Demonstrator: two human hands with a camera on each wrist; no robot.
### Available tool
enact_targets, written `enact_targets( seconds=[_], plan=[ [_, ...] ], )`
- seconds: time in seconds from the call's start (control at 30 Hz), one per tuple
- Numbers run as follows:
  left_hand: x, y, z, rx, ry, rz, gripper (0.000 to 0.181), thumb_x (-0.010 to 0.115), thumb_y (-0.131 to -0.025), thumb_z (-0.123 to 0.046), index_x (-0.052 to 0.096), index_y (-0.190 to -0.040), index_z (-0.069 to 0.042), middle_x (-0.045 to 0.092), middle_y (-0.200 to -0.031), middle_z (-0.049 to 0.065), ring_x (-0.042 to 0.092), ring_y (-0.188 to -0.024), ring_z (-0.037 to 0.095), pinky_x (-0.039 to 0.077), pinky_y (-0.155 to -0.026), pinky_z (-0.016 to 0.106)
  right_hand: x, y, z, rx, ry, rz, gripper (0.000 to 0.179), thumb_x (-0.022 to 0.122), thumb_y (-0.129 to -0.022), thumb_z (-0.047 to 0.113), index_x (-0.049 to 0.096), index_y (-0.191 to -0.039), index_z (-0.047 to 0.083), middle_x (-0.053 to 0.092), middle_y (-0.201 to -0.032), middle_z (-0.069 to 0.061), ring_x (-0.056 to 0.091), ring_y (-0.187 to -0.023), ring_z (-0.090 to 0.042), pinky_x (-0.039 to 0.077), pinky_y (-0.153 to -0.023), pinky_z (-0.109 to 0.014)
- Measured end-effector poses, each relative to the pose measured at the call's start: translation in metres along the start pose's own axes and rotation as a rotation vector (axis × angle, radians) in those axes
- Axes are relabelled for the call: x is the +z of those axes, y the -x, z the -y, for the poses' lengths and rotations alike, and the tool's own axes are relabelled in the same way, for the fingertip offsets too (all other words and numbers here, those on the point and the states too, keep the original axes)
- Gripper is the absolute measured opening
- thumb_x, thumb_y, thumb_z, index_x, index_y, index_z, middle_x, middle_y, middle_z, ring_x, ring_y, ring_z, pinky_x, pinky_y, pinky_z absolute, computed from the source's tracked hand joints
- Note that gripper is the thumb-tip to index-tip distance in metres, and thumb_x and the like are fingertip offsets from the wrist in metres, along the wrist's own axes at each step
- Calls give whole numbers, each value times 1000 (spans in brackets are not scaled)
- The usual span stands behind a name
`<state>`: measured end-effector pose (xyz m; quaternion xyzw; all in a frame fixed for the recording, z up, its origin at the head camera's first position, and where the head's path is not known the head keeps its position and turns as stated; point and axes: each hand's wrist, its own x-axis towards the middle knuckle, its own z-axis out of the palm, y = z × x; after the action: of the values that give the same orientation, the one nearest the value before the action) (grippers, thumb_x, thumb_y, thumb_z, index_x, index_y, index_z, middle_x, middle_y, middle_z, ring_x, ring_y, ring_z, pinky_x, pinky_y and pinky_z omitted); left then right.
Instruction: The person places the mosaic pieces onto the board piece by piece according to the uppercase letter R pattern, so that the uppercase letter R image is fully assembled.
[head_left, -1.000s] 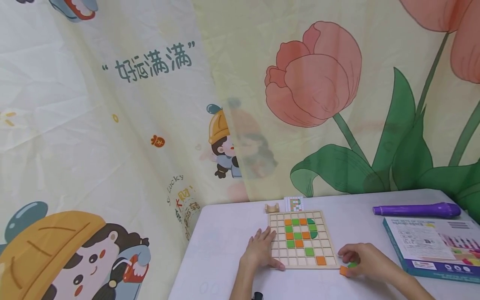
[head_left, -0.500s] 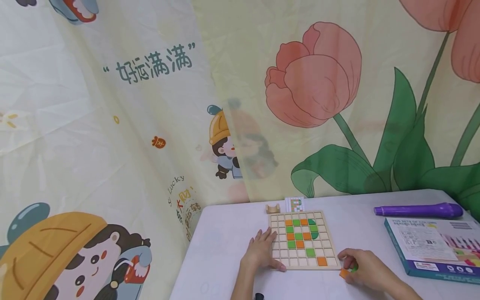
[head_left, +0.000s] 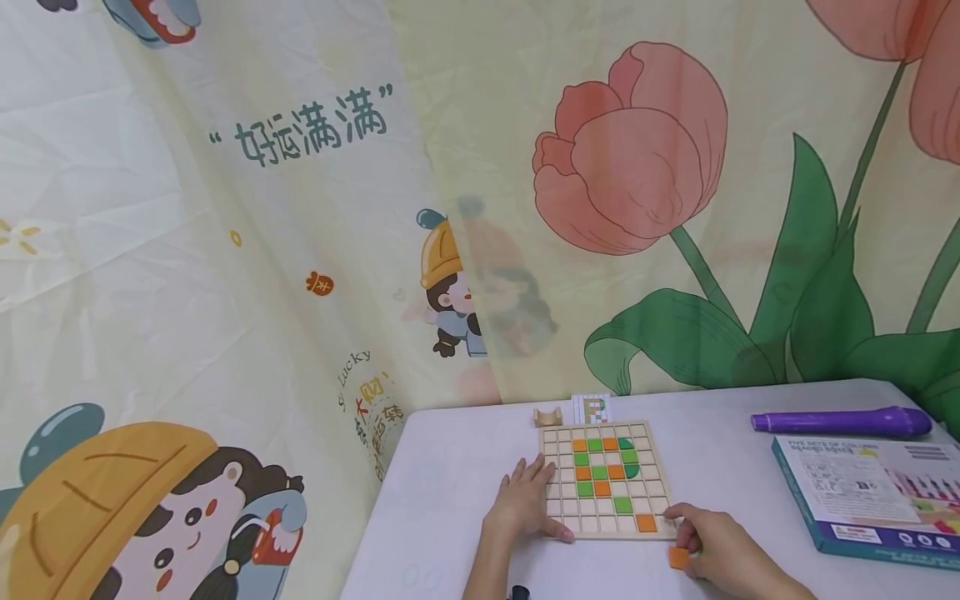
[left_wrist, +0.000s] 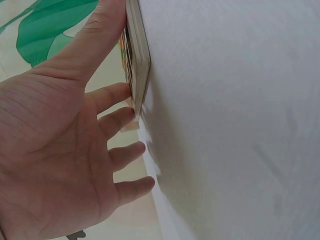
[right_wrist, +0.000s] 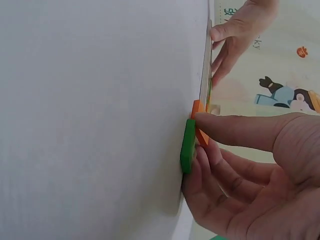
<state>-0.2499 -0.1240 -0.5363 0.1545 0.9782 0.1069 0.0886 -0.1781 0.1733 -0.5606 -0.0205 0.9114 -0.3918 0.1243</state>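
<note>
A wooden grid board (head_left: pixel 594 525) lies on the table, with several orange and green tiles forming a pattern in its squares. My left hand (head_left: pixel 519 502) rests at the board's left edge, fingers spread. In the left wrist view the thumb and fingertips of my left hand (left_wrist: pixel 65 145) meet the board's edge (left_wrist: pixel 139 55). Near the board's front right corner, my right hand (head_left: pixel 716 542) pinches an orange square tile (head_left: pixel 678 557). In the right wrist view a green tile (right_wrist: pixel 188 146) sits against the right fingers, just beside the orange tile (right_wrist: pixel 202 131). The head view hides that green tile behind the hand.
Behind the board stand a small wooden holder (head_left: pixel 547 417) and a pattern card (head_left: pixel 592 408). To the right lie a purple microphone-shaped object (head_left: pixel 840 421) and a flat box (head_left: pixel 862 492). A small black object (head_left: pixel 519 592) shows at the front. A printed curtain (head_left: pixel 525 167) hangs behind the table.
My right hand has moved slightly left toward the board's corner, carrying the orange tile. The green tile has gone out of sight in the head view. My left hand stays in place.
</note>
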Motion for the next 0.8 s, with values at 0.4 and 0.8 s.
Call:
enact_targets(
  seconds=[0.4, 0.8],
  plan=[
    [5, -4, 4, -4, -9, -1, 122, 96, -56, -61, 46, -158, -16, 35, -168, 8, 31, -154, 39, 34, -119, 63, -1, -3, 11, -88, -65, -7, 48, 78, -74, -15, 72, -116, 9, 60, -81, 2, 55, -73, -17, 50, -60, -26],
    [7, -5, 3, -18, -8, 7, 121, 95, -57, -61, 46, -158, -19, 34, -169, 5, 30, -155, 37, 33, -120, 63, -12, -12, 32, -290, -155, -39, 41, 81, -78, -10, 72, -116, 0, 65, -82, 3, 62, -72, -15, 57, -63, -24]
  ],
)
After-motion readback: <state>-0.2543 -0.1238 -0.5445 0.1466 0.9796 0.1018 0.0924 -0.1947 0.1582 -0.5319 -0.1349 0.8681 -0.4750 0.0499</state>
